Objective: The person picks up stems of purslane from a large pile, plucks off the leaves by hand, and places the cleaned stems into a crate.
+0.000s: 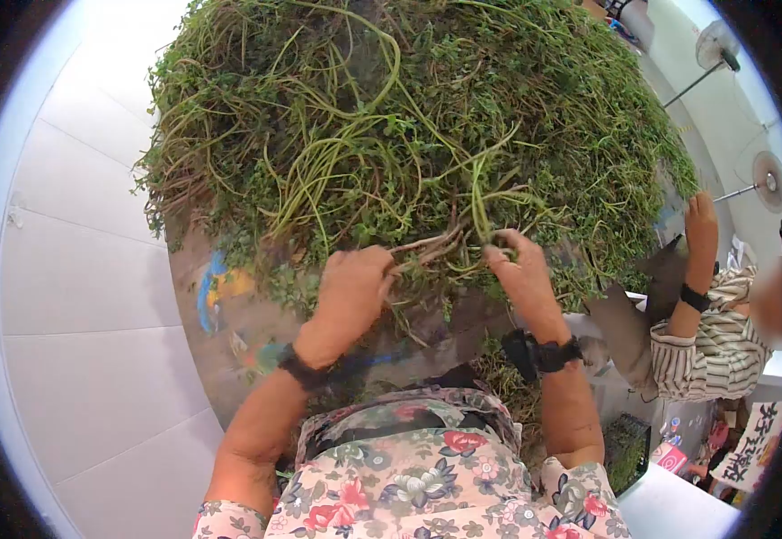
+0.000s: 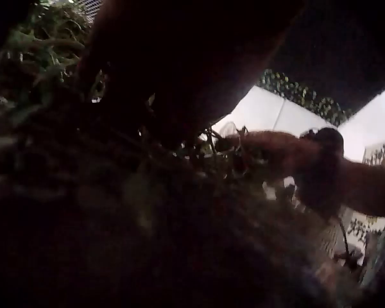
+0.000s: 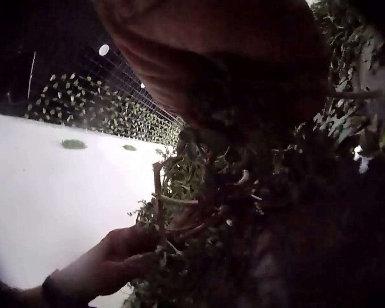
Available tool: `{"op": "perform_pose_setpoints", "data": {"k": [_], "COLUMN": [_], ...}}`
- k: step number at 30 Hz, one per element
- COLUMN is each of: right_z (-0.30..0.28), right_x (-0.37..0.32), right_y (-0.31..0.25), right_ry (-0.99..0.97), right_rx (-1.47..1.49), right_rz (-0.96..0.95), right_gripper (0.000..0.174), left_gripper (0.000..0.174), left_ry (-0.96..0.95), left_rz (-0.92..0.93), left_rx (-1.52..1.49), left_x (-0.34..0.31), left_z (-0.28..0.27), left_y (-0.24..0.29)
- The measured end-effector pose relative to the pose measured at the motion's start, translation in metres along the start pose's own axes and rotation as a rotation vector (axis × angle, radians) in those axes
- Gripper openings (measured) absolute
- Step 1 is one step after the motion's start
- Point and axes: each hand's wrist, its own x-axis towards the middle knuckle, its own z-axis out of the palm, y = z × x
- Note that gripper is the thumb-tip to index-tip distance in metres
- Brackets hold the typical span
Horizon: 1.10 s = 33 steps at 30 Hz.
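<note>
A broad heap of leafy green plants (image 1: 544, 99) with long stems covers most of the table in the head view. At its near edge, my left hand (image 1: 348, 289) grips reddish-brown stems (image 1: 427, 244) that stretch toward the other hand. To the right, my right hand (image 1: 528, 277) pinches pale green stems (image 1: 479, 202) between thumb and curled fingers. Dark shadow fills much of the left wrist view, where the right hand shows behind stems. In the right wrist view the left hand lies against the leaves at lower left. Both palms are hidden from the head camera.
The table (image 1: 220, 359) shows a worn, colour-patched surface at the near left. White wall panels (image 1: 94, 278) stand on the left. Another person's hand (image 1: 702, 225) is at the heap's right edge. Fans (image 1: 768, 181) and a dark crate (image 1: 627, 449) are on the right.
</note>
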Motion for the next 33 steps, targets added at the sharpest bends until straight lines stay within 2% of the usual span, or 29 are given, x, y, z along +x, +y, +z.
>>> {"op": "perform_pose_setpoints", "data": {"k": [1,2,4,5,7,9,11,13,15,16,19,21,22,24,27,29,30,33], "right_z": [-0.012,-0.021,-0.036,-0.045,-0.071,-0.083,-0.085,-0.086,-0.087,-0.094,-0.087,-0.065,-0.056,-0.044,-0.017,-0.003,0.007,0.006], "right_x": [-0.001,-0.002,-0.006,-0.008,-0.014,-0.017,-0.024,-0.026,-0.026,-0.023,-0.012,0.014,0.008,-0.001,-0.016,-0.019,-0.019,-0.027], "right_y": [-0.013,-0.022,-0.021,-0.018,-0.002,0.008,0.002,-0.016,-0.021,-0.019,-0.042,-0.029,-0.034,-0.035,-0.071,-0.082,-0.08,-0.1], "right_ry": [-0.024,-0.05,0.123,0.21,0.249,0.304,0.369,0.41,0.352,0.293,0.115,0.101,0.11,0.003,-0.112,-0.206,-0.167,-0.039], "right_rx": [0.11,0.22,0.552,0.719,-0.033,-0.256,0.051,0.361,0.42,0.329,0.118,-0.252,-0.44,-0.38,-0.264,-0.107,-0.078,-0.239], "right_rz": [0.093,0.188,0.272,0.311,-0.273,-0.423,-0.176,-0.008,-0.098,-0.259,-0.195,-0.026,-0.125,-0.126,-0.039,-0.027,-0.126,-0.064], "right_gripper": [0.037,0.037,0.035,0.034,0.037,0.041,0.044,0.046,0.044,0.042,0.041,0.04,0.036,0.034,0.027,0.025,0.023,0.024], "left_gripper": [0.021,0.018,0.015,0.016,0.018,0.02,0.022,0.023,0.021,0.02,0.018,0.018,0.019,0.02,0.022,0.023,0.024,0.024], "left_ry": [-0.055,-0.029,0.029,0.039,0.062,0.146,0.223,0.261,0.287,0.297,0.33,0.372,0.404,0.458,0.461,0.393,0.355,0.332], "left_rz": [-0.094,-0.173,-0.328,-0.348,-0.381,-0.373,-0.378,-0.428,-0.493,-0.534,-0.607,-0.598,-0.644,-0.743,-0.665,-0.678,-0.675,-0.658], "left_rx": [-0.103,-0.205,-0.403,-0.507,-0.715,-0.893,-0.994,-1.015,-1.088,-1.149,-1.336,-1.445,-1.467,-1.515,-1.31,-0.963,-0.788,-0.815], "left_x": [-0.002,-0.005,-0.014,-0.018,-0.026,-0.038,-0.052,-0.067,-0.085,-0.093,-0.115,-0.122,-0.124,-0.129,-0.13,-0.134,-0.134,-0.13], "left_z": [-0.006,-0.015,-0.036,-0.045,-0.06,-0.066,-0.076,-0.086,-0.095,-0.098,-0.105,-0.107,-0.104,-0.095,-0.085,-0.087,-0.089,-0.091], "left_y": [-0.001,-0.001,-0.001,-0.003,-0.009,-0.019,-0.028,-0.041,-0.054,-0.059,-0.067,-0.069,-0.07,-0.072,-0.074,-0.074,-0.074,-0.073]}}
